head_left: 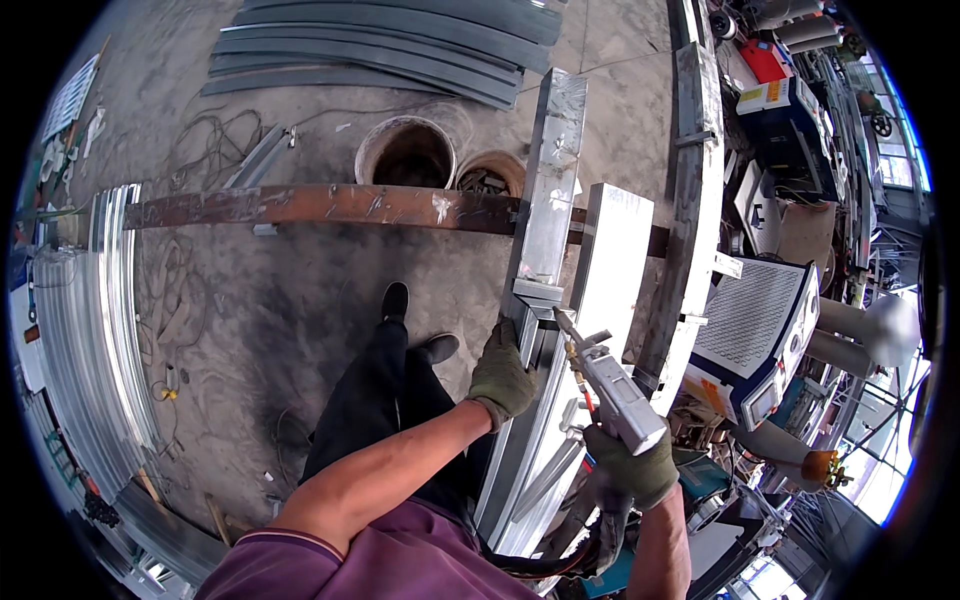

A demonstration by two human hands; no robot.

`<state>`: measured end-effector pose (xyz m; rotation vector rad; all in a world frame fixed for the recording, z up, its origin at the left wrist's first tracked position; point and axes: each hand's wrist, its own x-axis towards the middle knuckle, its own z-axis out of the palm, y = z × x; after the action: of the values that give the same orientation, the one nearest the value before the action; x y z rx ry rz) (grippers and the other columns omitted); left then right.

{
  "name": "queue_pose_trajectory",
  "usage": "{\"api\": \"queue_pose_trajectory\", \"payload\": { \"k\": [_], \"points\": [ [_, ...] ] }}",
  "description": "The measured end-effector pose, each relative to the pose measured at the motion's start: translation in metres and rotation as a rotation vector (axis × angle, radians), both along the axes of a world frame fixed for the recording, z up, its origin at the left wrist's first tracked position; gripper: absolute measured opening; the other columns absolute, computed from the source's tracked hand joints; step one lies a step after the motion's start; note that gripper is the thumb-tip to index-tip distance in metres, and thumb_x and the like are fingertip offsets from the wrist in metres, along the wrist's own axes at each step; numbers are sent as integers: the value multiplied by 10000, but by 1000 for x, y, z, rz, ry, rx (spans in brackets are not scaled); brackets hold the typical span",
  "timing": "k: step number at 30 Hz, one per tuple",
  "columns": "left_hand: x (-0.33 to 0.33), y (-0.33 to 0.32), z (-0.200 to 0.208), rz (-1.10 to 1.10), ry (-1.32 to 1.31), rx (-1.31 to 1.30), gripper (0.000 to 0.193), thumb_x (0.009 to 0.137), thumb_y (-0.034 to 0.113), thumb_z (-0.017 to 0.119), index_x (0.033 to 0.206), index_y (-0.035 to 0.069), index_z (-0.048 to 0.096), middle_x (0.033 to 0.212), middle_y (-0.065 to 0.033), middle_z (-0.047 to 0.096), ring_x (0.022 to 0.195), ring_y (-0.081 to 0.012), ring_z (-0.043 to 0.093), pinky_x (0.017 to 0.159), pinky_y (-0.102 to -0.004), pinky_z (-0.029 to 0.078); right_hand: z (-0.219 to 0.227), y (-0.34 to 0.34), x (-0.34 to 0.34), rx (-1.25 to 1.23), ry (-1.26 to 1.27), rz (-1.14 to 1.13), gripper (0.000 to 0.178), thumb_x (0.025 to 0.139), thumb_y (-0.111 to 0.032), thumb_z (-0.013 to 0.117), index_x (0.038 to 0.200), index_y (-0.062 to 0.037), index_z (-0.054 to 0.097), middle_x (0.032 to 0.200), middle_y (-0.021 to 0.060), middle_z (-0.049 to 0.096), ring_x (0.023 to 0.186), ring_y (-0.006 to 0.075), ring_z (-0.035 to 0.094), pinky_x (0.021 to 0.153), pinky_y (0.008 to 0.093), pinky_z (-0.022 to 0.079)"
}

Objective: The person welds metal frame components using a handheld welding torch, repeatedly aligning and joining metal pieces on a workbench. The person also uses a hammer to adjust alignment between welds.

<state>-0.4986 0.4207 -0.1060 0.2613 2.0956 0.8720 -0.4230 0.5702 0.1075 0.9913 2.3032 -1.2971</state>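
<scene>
My right hand [640, 465], in a dark green glove, is closed round a silver welding gun [618, 393]. The gun's narrow nozzle points up and left, with its tip close to a joint on the long metal profile [510, 475]. At that joint sits a small metal piece [537, 290], below a shiny square tube [553, 190]. My left hand [503, 378], gloved too, holds the left side of the profile just below the joint. Its fingers lie along the metal edge, and part of them is hidden. A cable trails from below the gun.
A rusty beam [320, 205] crosses under the tubes. Beyond it stand two buckets [375, 160] and a stack of grey metal strips [370, 45]. Shiny profiles [115, 300] lie at left. Another wide tube [615, 250], a blue-white machine [750, 330] and gas cylinders [780, 447] are at right.
</scene>
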Motion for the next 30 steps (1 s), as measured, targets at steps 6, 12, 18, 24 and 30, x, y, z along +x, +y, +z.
{"api": "queue_pose_trajectory", "payload": {
  "k": [6,12,18,24,30],
  "points": [
    [0,-1,-8,11,22,31,1022,901,279,737,1640,-165,189,1706,-362,274,1588,-439,326,1319,-436,298,-1,-3,-6,76,0,108,311,845,-158,840,1108,-14,755,845,83,765,770,189,774,719,334,609],
    [2,-1,1,45,59,24,941,917,257,706,1644,-122,245,1674,-342,360,1575,-420,368,1306,-422,327,-6,-1,-5,72,-17,90,265,842,-169,830,1057,-31,757,828,96,758,751,232,777,696,365,604],
    [5,-3,-1,45,97,30,922,914,246,692,1643,-113,258,1659,-336,389,1552,-423,403,1294,-425,344,-8,1,-5,91,35,145,205,848,-159,820,1012,-52,760,798,94,745,730,256,773,680,377,602],
    [-3,-4,1,20,-13,52,980,917,271,701,1648,-144,197,1715,-343,281,1586,-424,349,1306,-425,324,-16,4,7,90,67,157,189,841,-154,821,993,-57,766,766,91,731,705,270,766,655,386,602],
    [-8,-5,7,7,-34,59,960,922,264,691,1651,-136,211,1712,-346,284,1583,-427,353,1305,-426,324,-14,5,5,76,50,140,216,838,-158,820,1016,-46,771,799,108,742,720,278,772,656,392,603]
  ]
}}
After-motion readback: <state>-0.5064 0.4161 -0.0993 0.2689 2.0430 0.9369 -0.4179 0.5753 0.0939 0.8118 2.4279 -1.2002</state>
